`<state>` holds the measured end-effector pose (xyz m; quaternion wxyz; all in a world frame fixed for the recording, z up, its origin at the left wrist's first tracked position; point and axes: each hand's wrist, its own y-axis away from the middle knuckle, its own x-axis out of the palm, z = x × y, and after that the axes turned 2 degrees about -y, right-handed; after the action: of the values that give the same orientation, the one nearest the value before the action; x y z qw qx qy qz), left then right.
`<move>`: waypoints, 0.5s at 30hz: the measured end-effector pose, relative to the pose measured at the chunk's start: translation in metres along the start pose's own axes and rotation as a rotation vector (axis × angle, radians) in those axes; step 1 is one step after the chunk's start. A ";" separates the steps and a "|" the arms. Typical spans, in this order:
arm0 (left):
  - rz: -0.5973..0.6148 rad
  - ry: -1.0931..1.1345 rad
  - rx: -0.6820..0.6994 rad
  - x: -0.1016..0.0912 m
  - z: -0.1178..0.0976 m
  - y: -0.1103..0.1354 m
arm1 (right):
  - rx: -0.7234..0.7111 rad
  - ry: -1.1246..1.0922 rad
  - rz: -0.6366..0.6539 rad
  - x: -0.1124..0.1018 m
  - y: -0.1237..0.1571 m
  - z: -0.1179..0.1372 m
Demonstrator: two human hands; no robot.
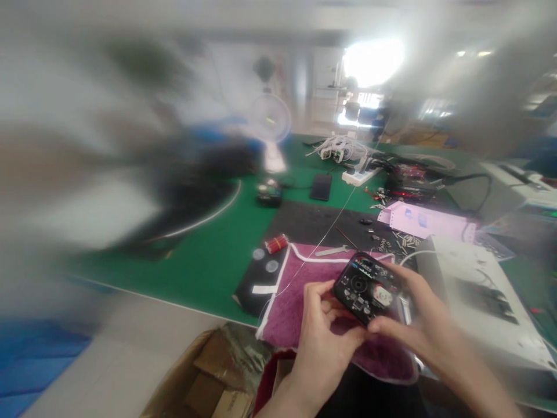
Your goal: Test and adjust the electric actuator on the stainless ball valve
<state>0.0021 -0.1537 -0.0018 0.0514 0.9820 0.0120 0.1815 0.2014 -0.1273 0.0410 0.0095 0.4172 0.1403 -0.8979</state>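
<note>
Both of my hands hold a small black electronic unit (366, 287) with round parts, a white label and coloured details on its face. My left hand (321, 334) grips its near-left edge, fingers curled under it. My right hand (411, 316) wraps around its right side, thumb at the front corner. The unit hovers just above a purple towel (300, 290) with white trim, which lies over a black mat (313, 223) on the green table (209, 261). A thin wire (324, 235) runs from the towel up toward the back.
A white box (474, 290) sits at the right, a pink sheet (424, 220) and scattered screws behind it. A red spool (277, 243), a dark phone (321, 187), a power strip (360, 174), white cables and a fan (272, 119) stand farther back. Cardboard boxes (209, 377) are below the table edge. The left side is blurred.
</note>
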 end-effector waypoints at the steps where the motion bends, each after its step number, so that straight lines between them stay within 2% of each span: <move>1: -0.047 -0.041 0.037 0.003 0.005 0.002 | -0.032 -0.004 0.015 -0.004 -0.001 -0.005; 4: -0.131 -0.295 0.200 -0.001 0.012 0.000 | -0.100 0.016 0.066 -0.017 -0.008 -0.014; 6: -0.095 -0.515 0.330 -0.011 0.005 -0.010 | -0.112 0.032 0.109 -0.023 -0.013 -0.015; 8: -0.014 -0.648 0.477 -0.023 -0.014 -0.026 | -0.127 0.035 0.144 -0.028 -0.018 -0.013; 10: 0.202 -0.707 0.585 -0.033 -0.038 -0.044 | -0.163 0.032 0.172 -0.030 -0.023 -0.011; 12: 0.508 -0.753 0.621 -0.038 -0.058 -0.059 | -0.201 0.024 0.187 -0.029 -0.024 -0.010; 14: 0.628 -0.786 0.626 -0.038 -0.067 -0.067 | -0.199 0.013 0.131 -0.026 -0.020 -0.008; 15: 0.612 -0.799 0.627 -0.037 -0.067 -0.069 | -0.169 0.002 0.065 -0.023 -0.015 -0.006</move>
<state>-0.0567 -0.0805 0.0399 -0.2954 0.9014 -0.2390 -0.2078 0.2193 -0.1135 0.0584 0.0735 0.4203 0.2018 -0.8816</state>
